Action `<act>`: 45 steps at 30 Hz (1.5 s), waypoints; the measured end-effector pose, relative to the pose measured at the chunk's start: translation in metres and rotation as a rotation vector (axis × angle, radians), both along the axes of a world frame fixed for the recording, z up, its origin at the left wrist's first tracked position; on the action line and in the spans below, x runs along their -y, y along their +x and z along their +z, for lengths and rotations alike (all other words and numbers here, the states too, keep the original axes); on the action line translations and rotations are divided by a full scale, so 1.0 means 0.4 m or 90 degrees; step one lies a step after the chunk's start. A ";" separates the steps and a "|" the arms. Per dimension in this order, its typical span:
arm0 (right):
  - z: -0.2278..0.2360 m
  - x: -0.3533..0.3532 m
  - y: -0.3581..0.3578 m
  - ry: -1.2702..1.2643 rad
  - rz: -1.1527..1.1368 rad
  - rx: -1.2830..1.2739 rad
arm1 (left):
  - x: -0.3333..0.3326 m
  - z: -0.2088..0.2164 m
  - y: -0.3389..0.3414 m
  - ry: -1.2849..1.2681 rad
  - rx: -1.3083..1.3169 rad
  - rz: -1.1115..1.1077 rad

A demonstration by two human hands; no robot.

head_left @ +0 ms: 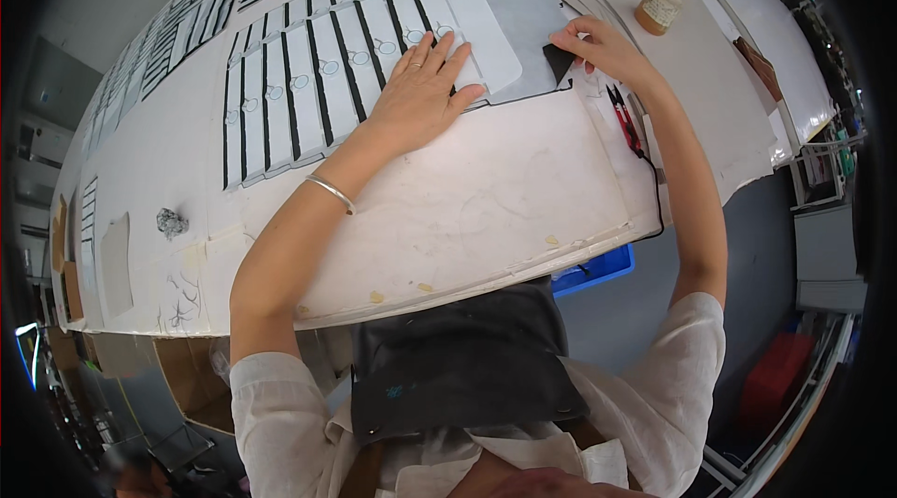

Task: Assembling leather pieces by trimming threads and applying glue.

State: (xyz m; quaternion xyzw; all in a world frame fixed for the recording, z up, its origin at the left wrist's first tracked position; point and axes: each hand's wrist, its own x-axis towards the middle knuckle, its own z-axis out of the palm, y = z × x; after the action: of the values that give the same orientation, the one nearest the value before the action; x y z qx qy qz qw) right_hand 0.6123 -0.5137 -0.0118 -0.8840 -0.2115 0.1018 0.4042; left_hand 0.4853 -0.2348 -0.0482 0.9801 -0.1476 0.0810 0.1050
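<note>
- Your pale shirt (645,405) is filling the lowest part of the view, nearest the camera, with a black covering (462,367) lying in front of you, below the near edge of the white surface (448,208).
- Your left hand (425,87) is lying palm down with its fingers spread, resting on the near right part of a striped panel (491,31); a silver bangle (332,194) is circling that wrist.
- Your right hand (603,48) is bending its fingers, with the tips gathering at a small black flap (559,65); you are covering part of it, so I cannot tell whether you are pinching it or only touching it.
- That striped panel is lying flat at the far middle of the surface, showing white strips between black bars, and is overlapping a grey sheet (533,21); the flap is sitting by the sheet's near right corner.
- Red-handled snips (624,120) are lying just beside your right forearm, their tips pointing away from you, while a black cord (660,204) is trailing near their handles toward the edge.
- Farther right, a bottle of amber liquid (660,7) is standing beyond your right hand.
- More striped pieces (192,40) are lying at the far left, and a crumpled silvery ball (171,222) is resting nearer you.
- Below the edge, a blue bin (595,271) is showing.
</note>
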 end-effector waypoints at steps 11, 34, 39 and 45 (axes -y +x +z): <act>-0.019 0.043 0.041 -0.027 0.104 0.115 | 0.000 0.000 -0.003 0.000 0.011 0.006; -0.009 0.080 -0.027 0.051 0.053 -0.077 | 0.011 -0.001 -0.012 -0.005 0.021 0.032; 0.003 0.116 -0.107 -0.025 0.006 0.155 | 0.007 -0.002 -0.003 -0.002 0.018 0.037; -0.064 0.342 -0.401 0.447 0.084 0.126 | 0.001 -0.010 -0.022 0.003 0.034 0.038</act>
State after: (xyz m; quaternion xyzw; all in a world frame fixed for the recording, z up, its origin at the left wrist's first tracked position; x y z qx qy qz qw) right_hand 0.4517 -0.6506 -0.0374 -0.6814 -0.3279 -0.0370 0.6533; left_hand 0.4766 -0.2352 -0.0523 0.9818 -0.1216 0.1099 0.0959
